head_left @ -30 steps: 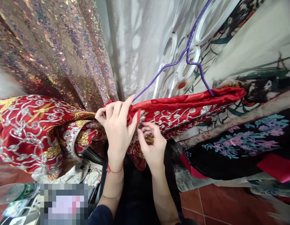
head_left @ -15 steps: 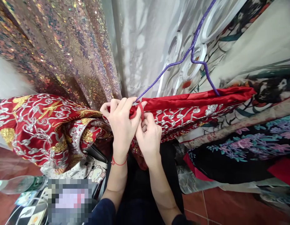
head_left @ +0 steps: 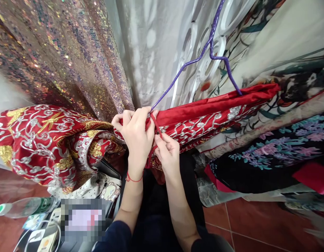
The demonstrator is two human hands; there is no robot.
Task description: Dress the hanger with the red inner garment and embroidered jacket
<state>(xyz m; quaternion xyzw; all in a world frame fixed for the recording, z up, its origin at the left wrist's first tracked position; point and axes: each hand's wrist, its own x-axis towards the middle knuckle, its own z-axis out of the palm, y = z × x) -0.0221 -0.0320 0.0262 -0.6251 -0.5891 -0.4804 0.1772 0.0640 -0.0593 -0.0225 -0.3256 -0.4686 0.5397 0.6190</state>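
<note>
Red embroidered garment (head_left: 193,124) spans the middle of the view, its satin edge at the lower ends of a purple wire hanger (head_left: 189,63). Left hand (head_left: 138,136): fingers clamped on the garment's gathered edge, by the hanger's left arm; thumb against a thin red cord (head_left: 157,126). Right hand (head_left: 167,154): thumb and index fingertip pinched together on the cord, just below the left thumb; other fingers curled. Surroundings: sequined fabric (head_left: 72,52) upper left; black floral-embroidered cloth (head_left: 245,182) at right; clear plastic bottle (head_left: 24,207) lower left, well apart from both hands
</note>
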